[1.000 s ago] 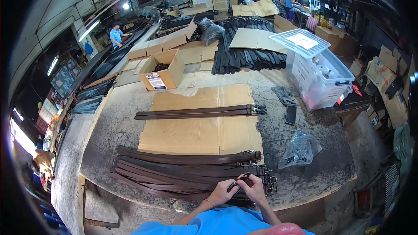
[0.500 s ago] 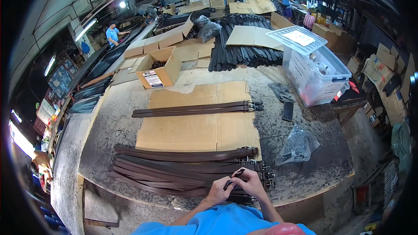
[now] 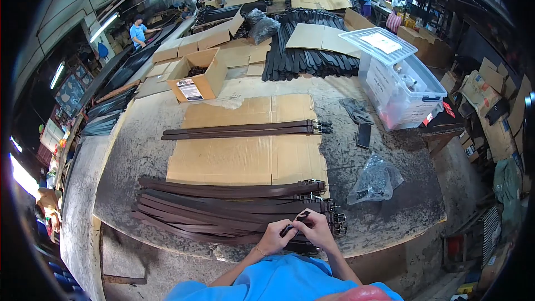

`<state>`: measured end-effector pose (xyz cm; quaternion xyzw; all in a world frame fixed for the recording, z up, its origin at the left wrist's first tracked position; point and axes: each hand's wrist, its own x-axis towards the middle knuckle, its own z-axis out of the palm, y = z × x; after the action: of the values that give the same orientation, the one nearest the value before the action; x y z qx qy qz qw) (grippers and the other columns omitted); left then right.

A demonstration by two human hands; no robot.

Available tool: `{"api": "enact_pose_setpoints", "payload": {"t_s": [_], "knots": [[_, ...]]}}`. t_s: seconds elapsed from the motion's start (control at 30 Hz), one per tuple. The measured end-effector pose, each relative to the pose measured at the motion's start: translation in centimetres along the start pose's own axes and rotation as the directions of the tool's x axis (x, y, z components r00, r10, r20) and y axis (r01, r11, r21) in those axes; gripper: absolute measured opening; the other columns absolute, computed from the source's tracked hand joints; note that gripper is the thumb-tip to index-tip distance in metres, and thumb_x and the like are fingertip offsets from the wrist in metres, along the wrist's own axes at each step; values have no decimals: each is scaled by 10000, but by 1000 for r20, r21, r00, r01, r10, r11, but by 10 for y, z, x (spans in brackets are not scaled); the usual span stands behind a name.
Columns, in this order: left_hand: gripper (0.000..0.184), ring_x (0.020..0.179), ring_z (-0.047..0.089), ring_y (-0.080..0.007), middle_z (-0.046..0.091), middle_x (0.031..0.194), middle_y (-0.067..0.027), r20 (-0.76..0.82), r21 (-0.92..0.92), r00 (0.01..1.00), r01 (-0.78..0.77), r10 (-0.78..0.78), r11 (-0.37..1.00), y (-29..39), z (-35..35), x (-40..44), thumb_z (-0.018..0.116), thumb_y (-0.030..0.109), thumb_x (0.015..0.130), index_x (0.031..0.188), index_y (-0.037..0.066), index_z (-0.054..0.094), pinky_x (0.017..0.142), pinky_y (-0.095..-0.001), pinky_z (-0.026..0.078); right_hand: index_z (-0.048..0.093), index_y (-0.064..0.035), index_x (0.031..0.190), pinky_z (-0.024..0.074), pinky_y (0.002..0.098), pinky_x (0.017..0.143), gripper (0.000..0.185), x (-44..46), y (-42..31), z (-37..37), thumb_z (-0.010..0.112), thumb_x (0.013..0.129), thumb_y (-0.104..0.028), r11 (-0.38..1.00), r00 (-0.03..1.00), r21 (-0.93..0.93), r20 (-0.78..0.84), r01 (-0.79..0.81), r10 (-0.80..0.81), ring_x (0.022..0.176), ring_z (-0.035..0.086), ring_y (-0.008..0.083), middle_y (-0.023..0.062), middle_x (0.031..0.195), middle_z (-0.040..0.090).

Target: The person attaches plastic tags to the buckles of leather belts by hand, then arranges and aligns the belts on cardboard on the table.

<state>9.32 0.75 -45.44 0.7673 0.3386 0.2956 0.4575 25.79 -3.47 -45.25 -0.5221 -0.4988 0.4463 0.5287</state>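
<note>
My left hand [image 3: 274, 238] and my right hand [image 3: 317, 231] meet at the near edge of the table, fingers pinched together on a small dark piece [image 3: 301, 216], perhaps the end of a belt. What it is exactly is too small to tell. Beneath and beside them lies a pile of dark brown belts [image 3: 212, 212], with metal buckles [image 3: 337, 223] at its right end. Farther off, a few more brown belts [image 3: 239, 129] lie across a flat cardboard sheet [image 3: 223, 159], buckles to the right.
A clear plastic bag [image 3: 376, 181], a phone [image 3: 363, 135] and a dark cloth [image 3: 356, 110] lie at right, near a lidded plastic bin [image 3: 398, 92]. An open carton [image 3: 198, 78] stands behind, with black straps [image 3: 312, 61] beyond. Two people [image 3: 138, 32] work in the background.
The whole view has shifted slightly, moving the table's contents up and left in the frame. My hands stay together on the dark piece, with their fingers slightly rearranged.
</note>
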Motion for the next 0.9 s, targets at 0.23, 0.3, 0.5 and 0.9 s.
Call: {"api": "enact_pose_setpoints", "payload": {"t_s": [0.23,0.3,0.5,0.9], "knots": [[197,620,545,-220,609,735,-124,-17,-64,996,-91,90,994,-8,3,9,654,146,837,954,-11,631,628,-301,460,630,33,827,498,248,626,90,-1,2,5,682,818,-39,998,984,-12,-164,62,-64,726,606,105,56,783,598],[192,667,594,-199,647,782,-127,97,-73,995,33,-25,997,-12,0,8,632,145,858,962,-17,634,670,-300,477,627,31,832,500,239,615,83,1,2,5,679,822,-33,999,987,22,-155,44,-40,714,605,101,49,788,598],[178,713,626,-121,672,769,-109,177,-145,976,150,-123,978,-11,-7,9,593,147,888,955,-9,646,683,-304,492,627,34,854,501,220,562,61,7,-7,4,656,838,-17,971,993,211,-23,-109,116,657,602,88,40,791,595],[181,709,614,-98,661,738,-89,164,-222,976,177,-142,959,-14,-5,12,599,155,897,964,-6,644,662,-282,490,646,45,875,509,227,531,81,6,4,5,646,854,-33,989,997,131,-39,-64,69,661,606,97,45,818,609]]}}
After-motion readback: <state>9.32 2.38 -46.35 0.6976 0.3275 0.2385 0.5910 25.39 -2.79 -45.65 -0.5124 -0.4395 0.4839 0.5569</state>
